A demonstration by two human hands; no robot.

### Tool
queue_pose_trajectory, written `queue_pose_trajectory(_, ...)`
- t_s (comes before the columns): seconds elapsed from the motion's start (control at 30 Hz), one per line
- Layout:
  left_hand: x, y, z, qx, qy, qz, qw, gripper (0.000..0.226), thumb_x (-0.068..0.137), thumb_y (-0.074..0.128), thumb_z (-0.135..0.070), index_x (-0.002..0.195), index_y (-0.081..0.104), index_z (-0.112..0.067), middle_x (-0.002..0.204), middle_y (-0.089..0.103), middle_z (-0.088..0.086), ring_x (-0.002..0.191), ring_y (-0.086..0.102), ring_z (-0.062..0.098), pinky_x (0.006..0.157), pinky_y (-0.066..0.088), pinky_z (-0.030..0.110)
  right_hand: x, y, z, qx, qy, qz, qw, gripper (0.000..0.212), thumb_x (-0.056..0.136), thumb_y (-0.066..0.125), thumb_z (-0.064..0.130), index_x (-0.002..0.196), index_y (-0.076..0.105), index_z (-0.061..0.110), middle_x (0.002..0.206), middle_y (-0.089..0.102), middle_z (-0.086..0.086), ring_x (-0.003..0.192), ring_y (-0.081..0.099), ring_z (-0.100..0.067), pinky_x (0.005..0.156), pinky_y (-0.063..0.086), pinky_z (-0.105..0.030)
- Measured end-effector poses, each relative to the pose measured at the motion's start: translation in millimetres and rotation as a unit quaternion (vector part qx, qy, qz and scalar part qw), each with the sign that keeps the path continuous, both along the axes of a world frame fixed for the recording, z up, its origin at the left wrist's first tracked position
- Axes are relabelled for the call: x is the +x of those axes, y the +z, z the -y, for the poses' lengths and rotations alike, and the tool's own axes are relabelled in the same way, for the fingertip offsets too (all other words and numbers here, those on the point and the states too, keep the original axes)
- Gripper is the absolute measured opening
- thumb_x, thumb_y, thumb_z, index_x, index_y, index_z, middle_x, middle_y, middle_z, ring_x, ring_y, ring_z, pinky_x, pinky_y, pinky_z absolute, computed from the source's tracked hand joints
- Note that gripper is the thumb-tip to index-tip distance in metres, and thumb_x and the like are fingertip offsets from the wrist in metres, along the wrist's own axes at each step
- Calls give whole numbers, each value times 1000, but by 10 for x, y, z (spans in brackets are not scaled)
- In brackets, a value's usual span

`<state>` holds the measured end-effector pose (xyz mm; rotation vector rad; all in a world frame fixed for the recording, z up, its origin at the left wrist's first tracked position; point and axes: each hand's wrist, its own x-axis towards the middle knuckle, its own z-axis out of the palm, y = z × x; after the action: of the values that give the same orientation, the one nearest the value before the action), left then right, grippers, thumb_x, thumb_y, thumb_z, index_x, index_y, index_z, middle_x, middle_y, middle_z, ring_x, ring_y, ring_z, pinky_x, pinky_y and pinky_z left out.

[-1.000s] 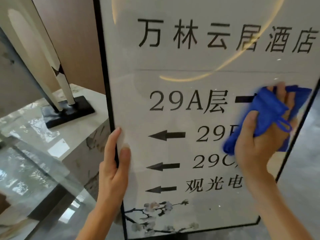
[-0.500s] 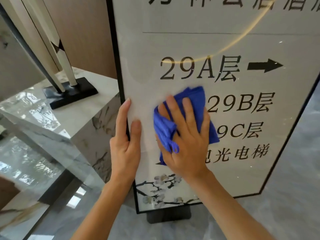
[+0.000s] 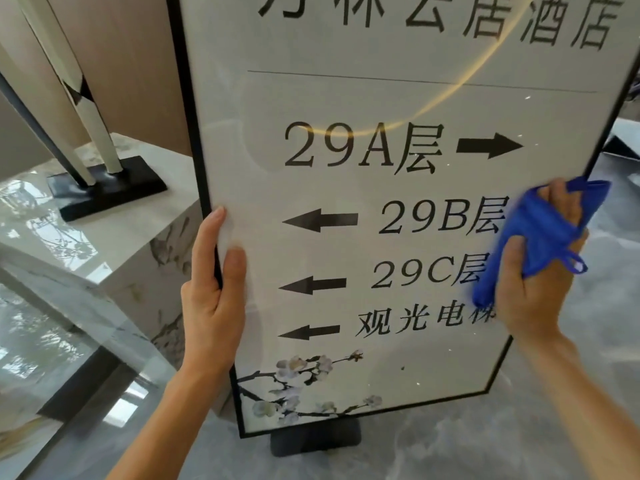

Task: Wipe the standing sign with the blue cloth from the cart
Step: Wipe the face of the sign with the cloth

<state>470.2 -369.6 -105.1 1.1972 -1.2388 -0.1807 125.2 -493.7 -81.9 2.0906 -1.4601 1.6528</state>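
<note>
The standing sign (image 3: 381, 98) fills most of the view: a white glossy panel in a thin black frame, printed with black characters, arrows and a flowering branch at the bottom. My left hand (image 3: 214, 299) grips its left frame edge, thumb on the front face. My right hand (image 3: 533, 275) presses the bunched blue cloth (image 3: 533, 233) against the panel at its right edge, level with the 29B and 29C lines. A small hanging loop of the cloth sticks out to the right. The sign's dark base (image 3: 315, 441) shows under the lower frame.
A white marble block (image 3: 138, 237) stands just left of the sign, carrying a black-based sculpture (image 3: 104, 188) with slanted white legs. A brown wall lies behind. Glossy grey marble floor (image 3: 485, 445) surrounds the sign's foot. The cart is out of view.
My right hand swept the cloth from the right edge to the left side near my left hand, then back across to the right edge. My left hand has kept its grip on the frame.
</note>
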Motion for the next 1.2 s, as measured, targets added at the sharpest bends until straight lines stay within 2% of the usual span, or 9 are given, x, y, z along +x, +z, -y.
queue_pose_trajectory(0.1, -4, -16, 6, -9, 3, -6, 1000, 41, 109, 37, -25, 143, 31, -46, 109, 50, -53, 87, 50, -29, 70, 40, -5, 154, -73, 8, -14, -32, 14, 999, 55, 109, 34, 39, 160, 25, 19, 167, 24, 8, 156, 18, -18, 127, 8, -31)
queue_pose_trajectory(0.2, -23, -3, 7, -14, 8, -7, 1000, 43, 109, 37, -18, 144, 32, -42, 108, 50, -54, 89, 49, -31, 72, 38, -9, 492, -175, -71, 29, -61, 88, 994, 64, 109, 31, 48, 153, 34, 3, 161, 39, -15, 152, 30, -35, 128, 13, -48)
queue_pose_trajectory(0.27, -25, -8, 15, -17, 4, -13, 1000, 42, 109, 37, -14, 145, 34, -34, 109, 51, -53, 91, 49, -31, 73, 37, -9, 806, -208, -222, 22, -52, 107, 993, 60, 108, 32, 50, 155, 31, 12, 161, 38, -15, 151, 30, -39, 127, 13, -55)
queue_pose_trajectory(0.37, -30, -33, 9, -19, 1, -14, 1000, 41, 108, 37, -13, 147, 36, -28, 110, 50, -54, 91, 49, -31, 74, 37, -9, 1287, -270, -467, -14, -38, 61, 997, 52, 108, 32, 45, 158, 19, 38, 165, 29, -1, 157, 16, -27, 127, 5, -54)
queue_pose_trajectory(0.47, -17, -52, -2, -23, 1, -13, 1000, 41, 109, 37, -15, 149, 35, -19, 120, 49, -50, 92, 51, -29, 75, 40, -6, 1690, -426, -660, -10, -56, -23, 998, 52, 109, 30, 45, 156, 25, 24, 163, 29, -3, 158, 6, -17, 125, 8, -63)
queue_pose_trajectory(0.67, 9, -23, 6, -30, -21, -16, 999, 42, 108, 36, -26, 148, 30, -15, 132, 47, -45, 99, 52, -26, 79, 42, -3, 2146, -815, -1004, -67, 0, -175, 982, 62, 105, 36, 41, 162, 15, 26, 171, 4, 12, 159, 8, -21, 124, 8, -58)
queue_pose_trajectory(0.87, 24, -25, 45, -22, -11, 4, 1000, 40, 109, 37, -17, 148, 29, -13, 121, 49, -49, 95, 52, -27, 78, 42, -4, 1777, -743, -844, -98, 59, -229, 967, 61, 105, 41, 37, 161, 20, 26, 171, 9, 12, 159, 11, -18, 126, 5, -56)
queue_pose_trajectory(1.03, 5, 7, 52, -27, 11, 12, 999, 42, 109, 38, -23, 143, 30, -47, 112, 51, -51, 86, 52, -25, 71, 42, -1, 982, -530, -523, -73, 13, -285, 956, 54, 107, 32, 43, 156, 29, 22, 162, 29, 1, 157, 11, -20, 128, 0, -53)
queue_pose_trajectory(1.2, 20, -44, 68, -32, 0, 5, 999, 45, 109, 37, -20, 143, 29, -49, 113, 52, -50, 85, 52, -24, 68, 44, 1, 102, -508, -378, 8, 8, -143, 990, 50, 105, 34, 46, 151, 34, 23, 158, 34, -4, 156, 16, -13, 124, 15, -60)
